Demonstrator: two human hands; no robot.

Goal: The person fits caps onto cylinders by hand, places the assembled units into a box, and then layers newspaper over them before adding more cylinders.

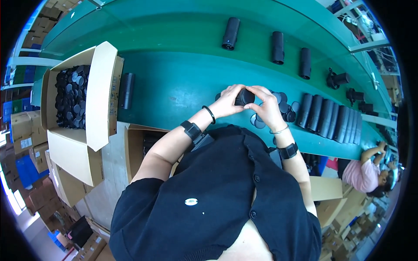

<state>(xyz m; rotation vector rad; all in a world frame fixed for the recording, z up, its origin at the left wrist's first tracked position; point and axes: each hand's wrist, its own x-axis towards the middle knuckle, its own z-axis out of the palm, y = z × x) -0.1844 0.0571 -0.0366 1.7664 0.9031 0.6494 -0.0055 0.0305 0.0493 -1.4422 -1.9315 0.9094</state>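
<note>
The green bench [174, 87] runs across in front of the person. An open cardboard box [98, 100] full of small black discs stands toward its left end, well apart from the hands. A row of black tubes [325, 119] lies side by side to the right. Near the middle, the left hand [227, 103] and right hand [270, 112] meet, both pinching one black round piece [245, 96]: the left hand's fingers press its left side, the right hand's thumb and fingers its right. It sits between the fingertips; whether it touches the bench, I cannot tell. Smallest, loose discs [284, 106] lie just beside the right hand.
</note>
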